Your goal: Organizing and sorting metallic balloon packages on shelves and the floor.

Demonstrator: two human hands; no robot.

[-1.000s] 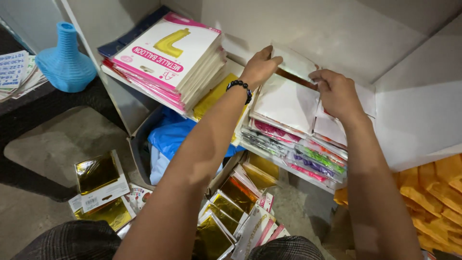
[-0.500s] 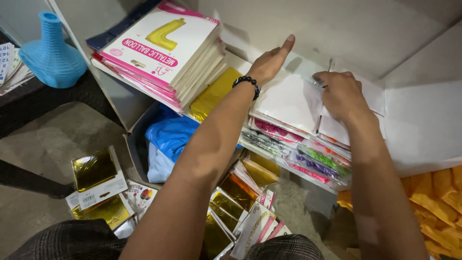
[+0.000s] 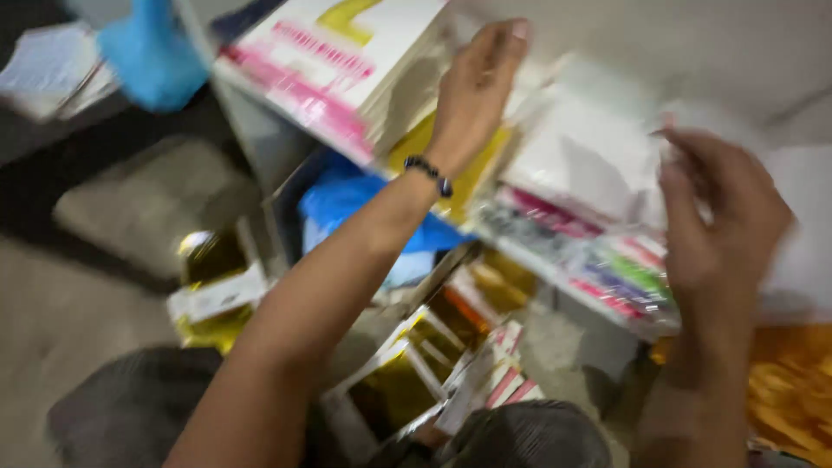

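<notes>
Now we are sorting the white flat packets (image 3: 598, 156) stacked on the shelf's right half; our right hand (image 3: 724, 221) is pinching one, our left hand (image 3: 472, 87) is lying flat and open beside the pink-striped stack (image 3: 347, 69). Lifting next needs a steady pull.

A: Where's your one view from?
B: Your head cam, looking down and forward at the white shelf (image 3: 260, 139), close in. Your forearms rise from the bottom edge toward it.
A: Floor visible?
B: Yes, left of and below the shelf. Frame's motion-blurred.
</notes>
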